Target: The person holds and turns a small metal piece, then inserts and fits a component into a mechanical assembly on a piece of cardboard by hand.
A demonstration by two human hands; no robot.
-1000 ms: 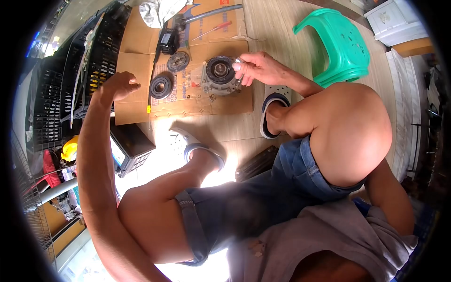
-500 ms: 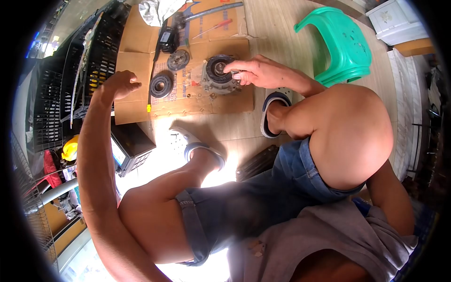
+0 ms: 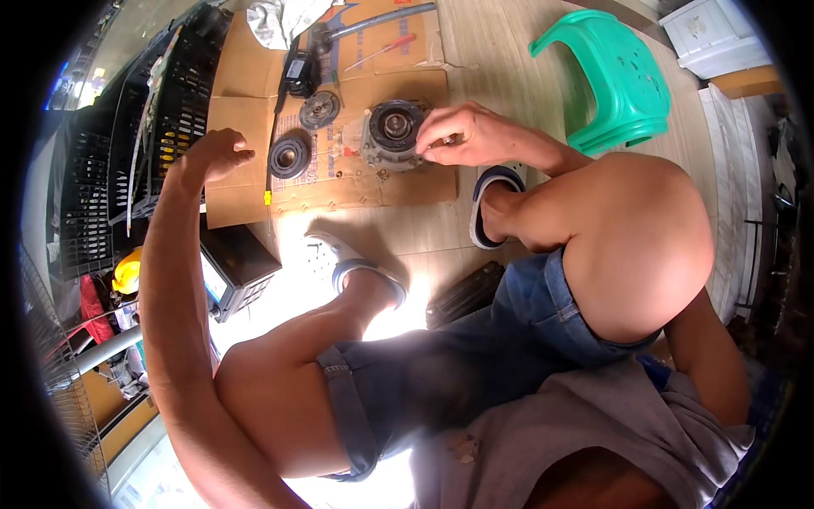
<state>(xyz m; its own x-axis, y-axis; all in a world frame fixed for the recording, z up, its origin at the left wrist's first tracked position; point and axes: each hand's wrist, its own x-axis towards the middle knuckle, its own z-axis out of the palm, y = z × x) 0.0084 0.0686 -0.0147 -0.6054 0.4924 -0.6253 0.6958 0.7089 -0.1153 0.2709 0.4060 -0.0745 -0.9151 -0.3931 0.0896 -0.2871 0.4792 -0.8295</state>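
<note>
A grey metal housing point(image 3: 392, 159) with a black ring point(image 3: 395, 125) on top and a round shaft end in its centre rests on flattened cardboard point(image 3: 356, 193). At its right edge is my right hand point(image 3: 462, 136), fingers curled together around something small I cannot make out. My left hand point(image 3: 219, 154) hovers near the cardboard's left edge, loosely bent, thumb apart, holding nothing. Between the hands lie a black grooved pulley point(image 3: 290, 157) and a round metal disc point(image 3: 320, 110). Several tiny loose pieces are scattered near the housing.
A black tool point(image 3: 300, 72), a screwdriver point(image 3: 381, 51), a long dark bar point(image 3: 381, 20) and a white cloth point(image 3: 275, 21) lie at the back. Black crates point(image 3: 182, 93) stand left, a green stool point(image 3: 623, 81) right. A black box point(image 3: 240, 267) sits near my left foot.
My right hand has drawn back to the right from the housing's centre, its pointing finger now curled in, uncovering the black ring. My left hand has stayed in place.
</note>
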